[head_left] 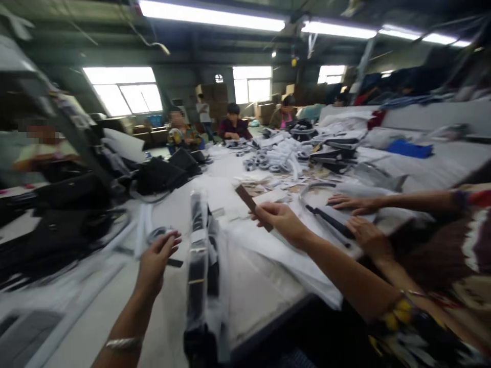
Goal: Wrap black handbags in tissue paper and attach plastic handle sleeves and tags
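Observation:
My right hand (pixel 282 221) is stretched out over the white table (pixel 253 291) and pinches a thin brown strip (pixel 247 200) that points up and to the left. My left hand (pixel 155 258), with a silver bangle on the wrist, hovers lower left with its fingers loosely apart and nothing plainly in them; it is blurred. Between my hands lies a long clear-plastic pack of dark belts (pixel 198 255). A grey ring-shaped piece (pixel 156 234) and a small dark piece (pixel 175 263) lie just beyond my left hand.
A co-worker at the right presses both hands (pixel 360 220) on white wrapping and a dark belt (pixel 330 220). Black bags (pixel 161 174) are piled at the left, with white rolls and paper pieces (pixel 276 158) further along the table. Several people sit at the far end.

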`<state>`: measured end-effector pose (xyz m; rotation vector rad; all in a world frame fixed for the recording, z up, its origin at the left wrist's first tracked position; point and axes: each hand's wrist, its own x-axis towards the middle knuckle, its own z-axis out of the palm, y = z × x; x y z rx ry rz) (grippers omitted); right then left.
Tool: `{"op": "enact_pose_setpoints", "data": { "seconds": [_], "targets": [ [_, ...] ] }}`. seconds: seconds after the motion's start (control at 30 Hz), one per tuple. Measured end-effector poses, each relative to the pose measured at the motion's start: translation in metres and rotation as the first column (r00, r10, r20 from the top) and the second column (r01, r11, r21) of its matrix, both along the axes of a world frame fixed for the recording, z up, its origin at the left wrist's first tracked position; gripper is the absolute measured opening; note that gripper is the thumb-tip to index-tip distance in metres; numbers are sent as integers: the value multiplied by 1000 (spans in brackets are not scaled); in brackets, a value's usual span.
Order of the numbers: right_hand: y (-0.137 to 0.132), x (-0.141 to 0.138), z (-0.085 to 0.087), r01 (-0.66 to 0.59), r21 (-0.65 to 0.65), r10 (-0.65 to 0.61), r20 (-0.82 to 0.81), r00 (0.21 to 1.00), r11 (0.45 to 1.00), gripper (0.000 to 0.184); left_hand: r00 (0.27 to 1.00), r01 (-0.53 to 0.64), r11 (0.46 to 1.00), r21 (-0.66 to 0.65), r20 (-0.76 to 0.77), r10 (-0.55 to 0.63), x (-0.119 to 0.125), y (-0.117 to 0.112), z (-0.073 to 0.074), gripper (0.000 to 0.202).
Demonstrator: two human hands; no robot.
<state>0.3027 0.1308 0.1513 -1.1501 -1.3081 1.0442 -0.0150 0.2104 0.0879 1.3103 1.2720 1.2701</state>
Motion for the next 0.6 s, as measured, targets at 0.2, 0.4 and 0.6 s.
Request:
{"op": "enact_pose_setpoints", "data": {
  "seconds": [0.2,0.4,0.6],
  "targets": [
    [-73,-19,-24,-95,-68,105,177,979,993,38,990,133,991,-2,38,-133,-25,-80,51,56],
    [-80,-44,-42,-104,-97,122,212,970,990,33,939,336,936,-103,-47,-342,-8,-133,68,65],
    [-93,-61,-44,-179,-55,188,289,939,982,28,940,306,950,-64,-134,-312,-4,-151,70,61]
  ]
}}
